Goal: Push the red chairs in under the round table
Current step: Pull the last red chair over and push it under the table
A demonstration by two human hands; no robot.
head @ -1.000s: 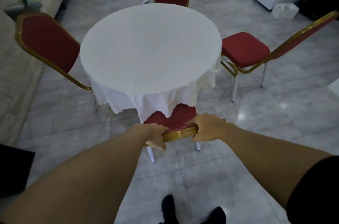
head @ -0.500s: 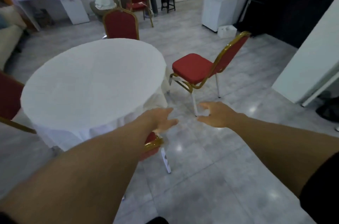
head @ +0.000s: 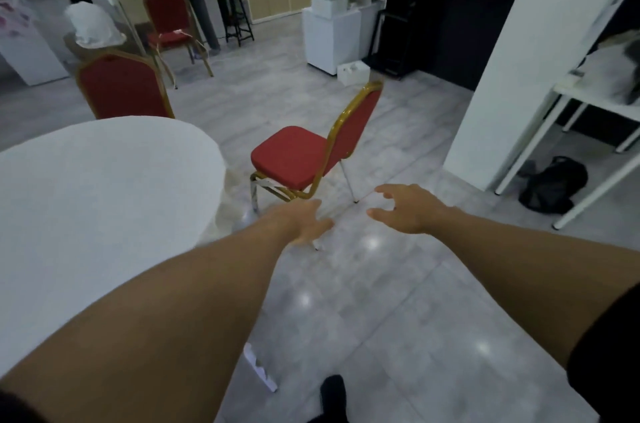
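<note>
The round table point(head: 104, 201) with its white cloth fills the left. A red chair with a gold frame point(head: 304, 156) stands pulled out to the table's right, seat facing the table, back away from it. Another red chair point(head: 123, 87) stands close at the table's far side. My left hand point(head: 304, 222) and my right hand point(head: 405, 208) are stretched forward over the floor, fingers spread, holding nothing, just short of the pulled-out chair. A white chair leg point(head: 259, 367) shows under my left forearm; that chair is otherwise hidden.
A third red chair point(head: 169, 21) stands further back near two people. A white pillar point(head: 540, 52) and a white desk point(head: 588, 100) are at the right, with a black bag point(head: 554, 183) on the floor. A white cabinet point(head: 332, 35) and box stand beyond.
Both hands let go of the near chair's back, which now sits under the table edge. My view swung right towards the pulled-out chair, and both open hands moved closer to it.
</note>
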